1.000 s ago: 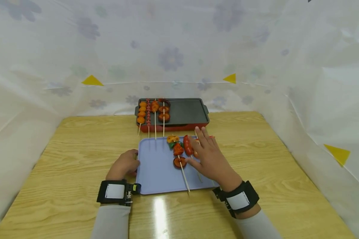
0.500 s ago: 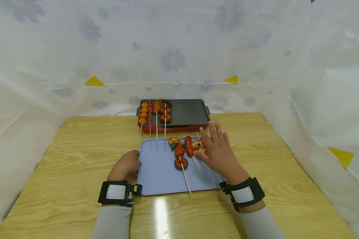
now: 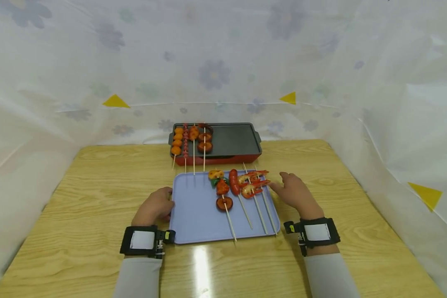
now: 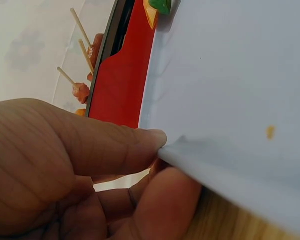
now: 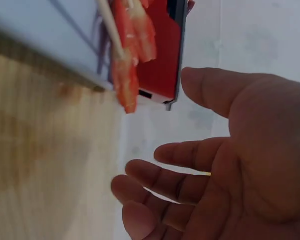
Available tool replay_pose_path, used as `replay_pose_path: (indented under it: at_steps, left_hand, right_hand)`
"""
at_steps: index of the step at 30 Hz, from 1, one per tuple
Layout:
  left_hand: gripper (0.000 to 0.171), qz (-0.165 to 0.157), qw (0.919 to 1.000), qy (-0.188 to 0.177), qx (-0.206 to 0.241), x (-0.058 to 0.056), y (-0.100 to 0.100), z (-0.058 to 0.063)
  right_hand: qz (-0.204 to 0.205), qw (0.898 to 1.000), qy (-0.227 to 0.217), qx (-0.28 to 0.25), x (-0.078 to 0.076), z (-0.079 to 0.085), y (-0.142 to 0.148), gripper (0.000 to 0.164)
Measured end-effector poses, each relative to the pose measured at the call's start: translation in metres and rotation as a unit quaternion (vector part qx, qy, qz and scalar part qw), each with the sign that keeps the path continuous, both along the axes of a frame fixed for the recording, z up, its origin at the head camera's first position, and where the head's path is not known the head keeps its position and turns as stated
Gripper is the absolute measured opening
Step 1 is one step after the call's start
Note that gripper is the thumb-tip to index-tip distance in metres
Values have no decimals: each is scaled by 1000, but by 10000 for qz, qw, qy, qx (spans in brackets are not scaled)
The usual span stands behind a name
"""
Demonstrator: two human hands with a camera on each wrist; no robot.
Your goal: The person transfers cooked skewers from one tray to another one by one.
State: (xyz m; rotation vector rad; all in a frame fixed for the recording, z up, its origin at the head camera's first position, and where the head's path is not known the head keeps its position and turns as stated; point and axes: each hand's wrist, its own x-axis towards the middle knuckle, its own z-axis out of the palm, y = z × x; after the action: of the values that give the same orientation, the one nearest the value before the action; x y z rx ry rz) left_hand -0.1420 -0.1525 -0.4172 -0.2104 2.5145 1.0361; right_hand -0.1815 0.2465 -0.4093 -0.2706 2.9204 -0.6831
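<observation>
A lilac tray [image 3: 193, 219] lies on the table in the head view. My left hand [image 3: 155, 206] pinches its left edge; in the left wrist view the thumb [image 4: 125, 147] is on the rim with a finger curled below. On the tray's right half lie a mixed skewer [image 3: 222, 188] of vegetable and meat pieces, a sausage skewer [image 3: 234, 182] and two prawn skewers [image 3: 250, 190], their sticks toward me. My right hand [image 3: 298, 194] is just beyond the tray's right edge, holding nothing. In the right wrist view its fingers [image 5: 174, 182] are spread and slightly bent, near the prawn tails.
Behind the tray stands a red tabletop grill with a dark plate [image 3: 234, 140]. Several skewers [image 3: 205, 147] lie side by side on its left half, sticks jutting over the front. A patterned white curtain [image 3: 212, 74] encloses the wooden table [image 3: 97, 186], with yellow triangles stuck on it.
My right hand has moved from above the prawn skewers rightward and down to beside the tray, uncovering them. The left hand keeps its hold on the tray edge.
</observation>
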Motion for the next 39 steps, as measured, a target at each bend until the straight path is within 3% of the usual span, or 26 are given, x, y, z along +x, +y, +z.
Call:
replay_pose_path:
  at_steps: [5, 9, 13, 19, 27, 34, 37, 39]
  left_hand:
    - [54, -58, 9999, 136, 5, 1, -1, -1]
    - [54, -91, 9998, 144, -83, 0, 0, 1]
    - [53, -91, 9996, 104, -232, 0, 1, 2]
    - [53, -162, 9994, 122, -269, -1, 1, 2]
    - [53, -155, 9998, 15, -97, -1, 2, -1]
    - [53, -180, 9993, 127, -291, -1, 2, -5]
    - [53, -200, 9984, 215, -488, 2, 2, 1]
    - [54, -216, 9962, 416, -736, 7, 4, 11]
  right_hand:
    - [-198, 9920, -901, -860, -6, -10, 6, 65]
    - [-498, 9737, -1519, -1622, -10, -17, 5, 54]
    - [-662, 9583, -1845, -2080, -13, -22, -2, 36]
    - [-797, 9505, -1936, -2298, -14, -28, -7, 21]
    - [-643, 9481, -1995, -2393, -13, -29, -1, 18]
    - [-557, 9491, -1988, -2380, -11, -27, -2, 21]
    - [-554, 9486, -1975, -2409, -12, -28, -3, 20]
    - [-552, 9493, -1940, -2412, -12, -28, -4, 20]
